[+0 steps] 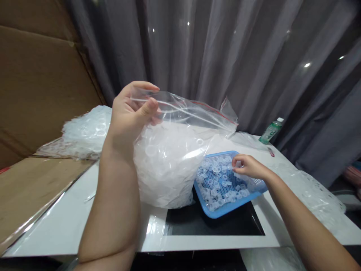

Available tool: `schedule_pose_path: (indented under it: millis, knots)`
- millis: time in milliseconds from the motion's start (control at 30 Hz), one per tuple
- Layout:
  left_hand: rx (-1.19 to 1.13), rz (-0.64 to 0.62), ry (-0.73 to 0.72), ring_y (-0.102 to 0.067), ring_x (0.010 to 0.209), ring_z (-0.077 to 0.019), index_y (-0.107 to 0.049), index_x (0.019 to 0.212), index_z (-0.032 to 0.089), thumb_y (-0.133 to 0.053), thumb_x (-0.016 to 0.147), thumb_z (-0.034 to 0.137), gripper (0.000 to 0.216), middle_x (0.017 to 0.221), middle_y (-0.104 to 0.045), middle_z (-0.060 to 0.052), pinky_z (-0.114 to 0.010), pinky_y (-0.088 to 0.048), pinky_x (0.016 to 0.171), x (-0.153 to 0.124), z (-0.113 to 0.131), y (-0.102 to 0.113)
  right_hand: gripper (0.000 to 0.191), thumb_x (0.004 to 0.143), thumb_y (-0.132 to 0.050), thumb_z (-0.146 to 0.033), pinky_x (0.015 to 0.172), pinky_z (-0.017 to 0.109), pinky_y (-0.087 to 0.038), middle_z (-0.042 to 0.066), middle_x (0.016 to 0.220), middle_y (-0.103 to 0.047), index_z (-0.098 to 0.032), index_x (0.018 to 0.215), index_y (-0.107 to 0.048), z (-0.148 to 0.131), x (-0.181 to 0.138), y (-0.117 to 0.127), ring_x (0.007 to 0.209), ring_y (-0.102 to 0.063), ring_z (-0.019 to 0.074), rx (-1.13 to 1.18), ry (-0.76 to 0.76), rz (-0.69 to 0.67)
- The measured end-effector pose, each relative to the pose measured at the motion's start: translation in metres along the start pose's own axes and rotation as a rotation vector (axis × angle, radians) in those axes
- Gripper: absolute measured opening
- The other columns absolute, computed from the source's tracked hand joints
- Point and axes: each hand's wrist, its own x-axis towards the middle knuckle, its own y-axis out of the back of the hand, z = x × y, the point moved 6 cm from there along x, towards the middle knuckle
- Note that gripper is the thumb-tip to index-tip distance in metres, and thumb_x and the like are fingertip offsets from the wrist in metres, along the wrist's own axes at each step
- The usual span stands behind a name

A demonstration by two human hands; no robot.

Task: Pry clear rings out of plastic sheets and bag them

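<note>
My left hand (138,107) grips the top left corner of a clear zip-lock bag (169,169), thumb in front. The bag is bulging with small translucent plastic pieces, and its red-lined mouth gapes a little toward the right. Beside it is a shallow blue plastic basket (216,214), tilted, with many small translucent ring-like pieces (216,184) scattered on its mesh floor. Over the basket's right part, my right hand (244,165) has its fingers curled together in a pinch. Whatever may be between those fingertips is too small to tell.
A black flat panel (217,224) lies under the basket on the white table (56,214). Cardboard (42,188) and a clear filled bag (87,130) are at the left. A green-labelled bottle (271,131) stands at the back right, near clear plastic sheeting (313,195). Grey curtains (214,56) hang behind.
</note>
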Motion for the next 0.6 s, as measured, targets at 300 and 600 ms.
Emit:
schedule_pose_path:
  millis: [300,600]
  knots:
    - [-0.010,-0.085,0.004,-0.055,0.042,-0.0045,-0.059,0.103,0.016,-0.064,0.066,0.061,0.058,0.066,-0.062,0.002,-0.012,-0.041,0.036,-0.002,0.002,-0.016,0.025,0.067,-0.074,-0.036,0.043,0.020,-0.035,-0.002,0.070,-0.057,-0.017,0.072,-0.058,-0.068,0.014,0.113,0.050,-0.046,0.0058,0.307,0.243,0.529]
    - [-0.036,-0.100,-0.005,-0.052,0.046,-0.0031,-0.042,0.088,0.018,-0.063,0.066,0.064,0.054,0.076,-0.051,0.003,-0.014,-0.040,0.039,-0.005,0.003,-0.027,0.008,0.071,-0.063,-0.008,0.061,0.019,-0.044,0.001,0.080,-0.055,-0.014,0.077,-0.062,-0.244,0.021,0.132,0.078,-0.053,0.0100,-0.068,0.754,0.876]
